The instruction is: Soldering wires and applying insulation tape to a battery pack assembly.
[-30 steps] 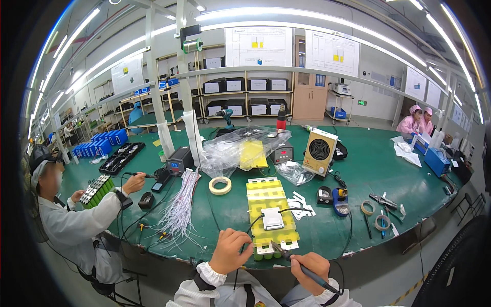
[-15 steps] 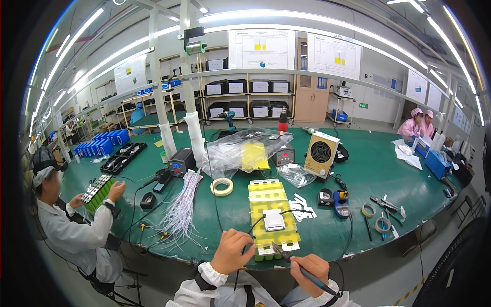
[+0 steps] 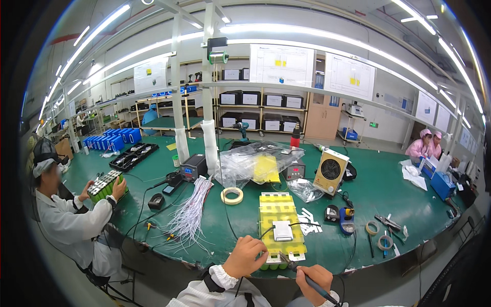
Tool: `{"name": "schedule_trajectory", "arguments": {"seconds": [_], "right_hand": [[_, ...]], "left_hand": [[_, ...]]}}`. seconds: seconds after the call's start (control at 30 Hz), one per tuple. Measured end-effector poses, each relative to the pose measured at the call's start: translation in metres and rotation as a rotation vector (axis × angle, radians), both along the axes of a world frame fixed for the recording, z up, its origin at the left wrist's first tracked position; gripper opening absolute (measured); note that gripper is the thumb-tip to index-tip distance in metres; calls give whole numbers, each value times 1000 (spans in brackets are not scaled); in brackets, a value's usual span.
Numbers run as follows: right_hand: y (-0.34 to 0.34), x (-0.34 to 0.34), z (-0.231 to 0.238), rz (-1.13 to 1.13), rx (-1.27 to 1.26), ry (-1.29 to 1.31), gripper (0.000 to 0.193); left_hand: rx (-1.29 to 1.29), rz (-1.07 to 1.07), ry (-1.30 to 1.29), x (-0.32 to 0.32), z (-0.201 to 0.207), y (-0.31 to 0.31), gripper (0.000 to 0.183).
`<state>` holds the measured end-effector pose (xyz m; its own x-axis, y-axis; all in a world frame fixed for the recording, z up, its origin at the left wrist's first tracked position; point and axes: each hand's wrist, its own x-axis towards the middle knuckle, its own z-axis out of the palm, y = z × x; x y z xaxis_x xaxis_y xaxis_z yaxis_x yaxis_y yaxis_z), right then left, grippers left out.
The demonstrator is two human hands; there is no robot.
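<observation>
A battery pack of green cells under yellow insulating sheet (image 3: pixel 271 212) lies at the near table edge. On its middle sits a white rectangular module (image 3: pixel 283 231) with black cables leaving both sides. My left hand (image 3: pixel 246 257) is closed in a pinch beside the pack's near left corner. A thin line of solder wire (image 3: pixel 225 204) runs down to it, apparently from the spool (image 3: pixel 219 57) overhead; the fingers hide its end. My right hand (image 3: pixel 316 279) grips a soldering iron (image 3: pixel 294 265), its tip at the metal strip on the pack's near end.
White leads (image 3: pixel 189 220) and a tape roll (image 3: pixel 231 195) lie left of the pack. To the right are a blue iron stand (image 3: pixel 347 221), a yellow fan unit (image 3: pixel 331 171) and pliers (image 3: pixel 387 222). A co-worker (image 3: pixel 76 220) at left holds another green-celled pack (image 3: pixel 106 187).
The whole view has shifted, moving the scene right and slightly down. Both hands stay at the pack's near end, with the iron's tip still there. The co-worker's pack has tilted.
</observation>
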<state>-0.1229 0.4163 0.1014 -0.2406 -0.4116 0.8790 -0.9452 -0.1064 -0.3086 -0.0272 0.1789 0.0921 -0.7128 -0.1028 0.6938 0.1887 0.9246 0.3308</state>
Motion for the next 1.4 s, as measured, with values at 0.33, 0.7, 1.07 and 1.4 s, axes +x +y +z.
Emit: {"name": "schedule_trajectory", "arguments": {"seconds": [0.33, 0.7, 1.07, 1.4], "right_hand": [[-1, 6, 8, -38, -1, -92, 4], [-2, 8, 11, -18, 0, -113, 3], [0, 18, 21, -103, 112, -280, 5], [2, 8, 13, -62, 105, -198, 10]], "left_hand": [[-19, -45, -7, -9, 7, 4, 9], [-72, -60, -92, -18, 8, 4, 11], [-102, -83, -92, -27, 5, 2, 9], [-204, 401, 150, 31, 49, 4, 10]]}}
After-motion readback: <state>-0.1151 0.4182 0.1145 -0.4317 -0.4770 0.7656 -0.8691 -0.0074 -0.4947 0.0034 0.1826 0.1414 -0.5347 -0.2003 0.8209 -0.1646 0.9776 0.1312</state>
